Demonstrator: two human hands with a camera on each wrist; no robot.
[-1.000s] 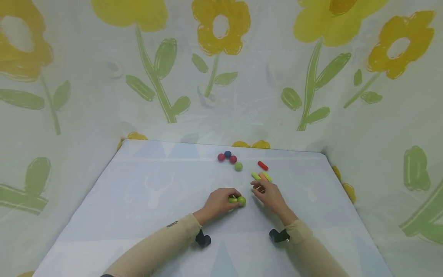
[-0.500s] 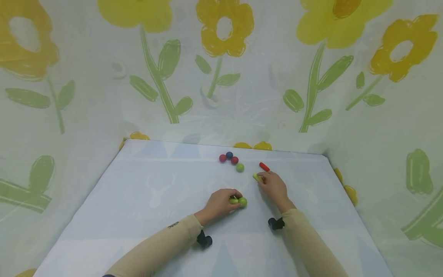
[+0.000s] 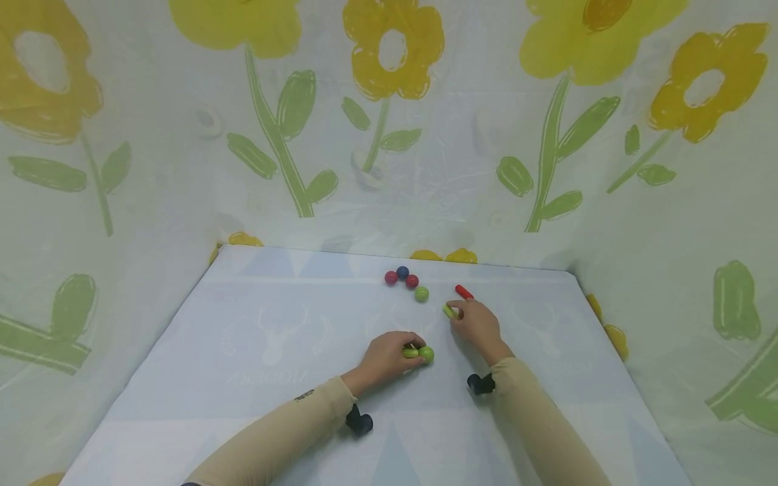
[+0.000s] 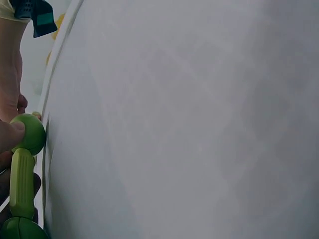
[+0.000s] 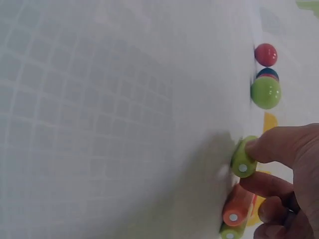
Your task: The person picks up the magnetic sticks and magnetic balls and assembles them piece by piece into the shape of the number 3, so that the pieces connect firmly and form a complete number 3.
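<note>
Near the centre of the head view, my left hand (image 3: 389, 354) grips a ribbed green rod (image 4: 22, 184) with a green ball at each end; at the left edge of the left wrist view, my thumb presses the upper ball (image 4: 34, 135). Right of centre, my right hand (image 3: 479, 327) pinches a lime-green rod (image 5: 244, 158) between thumb and finger. Below that rod in the right wrist view lie an orange rod (image 5: 239, 205) and, at the bottom edge, another lime-green rod (image 5: 233, 231). In the head view a red rod (image 3: 464, 291) sits just above my right hand; above centre are two red balls (image 3: 392, 277), a blue ball (image 3: 402, 271) and a loose green ball (image 3: 422, 293).
</note>
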